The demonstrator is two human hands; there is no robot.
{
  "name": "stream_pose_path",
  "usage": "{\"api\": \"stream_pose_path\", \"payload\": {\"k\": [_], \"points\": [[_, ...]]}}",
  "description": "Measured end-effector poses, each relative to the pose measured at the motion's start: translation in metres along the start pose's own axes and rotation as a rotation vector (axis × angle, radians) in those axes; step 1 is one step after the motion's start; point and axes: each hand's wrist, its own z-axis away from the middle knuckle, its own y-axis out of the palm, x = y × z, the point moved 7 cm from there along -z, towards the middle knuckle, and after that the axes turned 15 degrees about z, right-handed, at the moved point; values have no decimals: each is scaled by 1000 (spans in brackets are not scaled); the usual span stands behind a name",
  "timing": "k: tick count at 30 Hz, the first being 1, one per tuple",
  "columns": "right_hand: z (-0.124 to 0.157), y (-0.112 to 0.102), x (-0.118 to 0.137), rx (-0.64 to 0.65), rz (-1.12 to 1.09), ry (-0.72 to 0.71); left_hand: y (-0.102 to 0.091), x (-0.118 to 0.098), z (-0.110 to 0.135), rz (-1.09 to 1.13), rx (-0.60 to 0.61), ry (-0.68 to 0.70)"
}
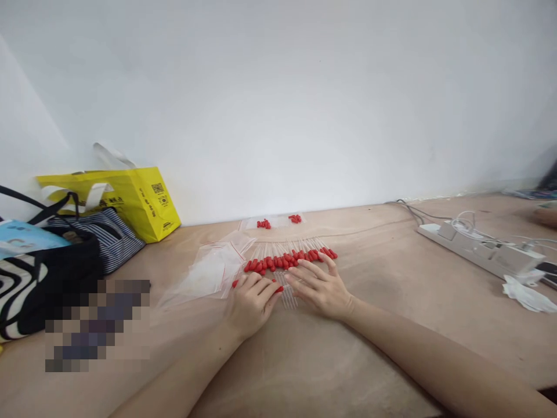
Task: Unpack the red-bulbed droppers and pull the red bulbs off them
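A long row of thin pale sticks with red bulb-like ends [285, 260] lies across the table in front of me, the red ends towards me. My left hand [252, 303] is closed, its fingers bent over more red-ended pieces. Red ends show at both sides of it. My right hand [319, 287] is open, fingers extended and slightly apart, just below the row's right part. Between the hands lie several clear thin sticks [289, 291], near the right fingertips. What sits under the left palm is hidden.
Clear zip bags [209, 268] are spread left of the row. Farther back, another bag [279, 223] has two red clusters. A yellow shopping bag [154, 203] and a striped bag [119, 238] stand left. A power strip [465, 247] with cables and a crumpled tissue [527, 295] lie right.
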Motion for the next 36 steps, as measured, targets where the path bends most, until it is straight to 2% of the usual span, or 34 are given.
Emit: {"api": "stream_pose_path", "payload": {"k": [5,10,16,24,31,36], "points": [[7,10,7,29,-64,-35,5,-11,1,-29,-20,65],[7,8,7,9,-88,-20,5,-9,-1,-25,-40,53],[5,11,7,21,-94,6,11,-10,-1,3,-28,101],[8,15,9,68,-89,-17,9,-11,2,-3,-34,85],[8,11,10,51,-73,-15,2,-15,3,-38,-66,92],[7,8,10,38,-90,12,5,-18,1,-63,-27,59]]}}
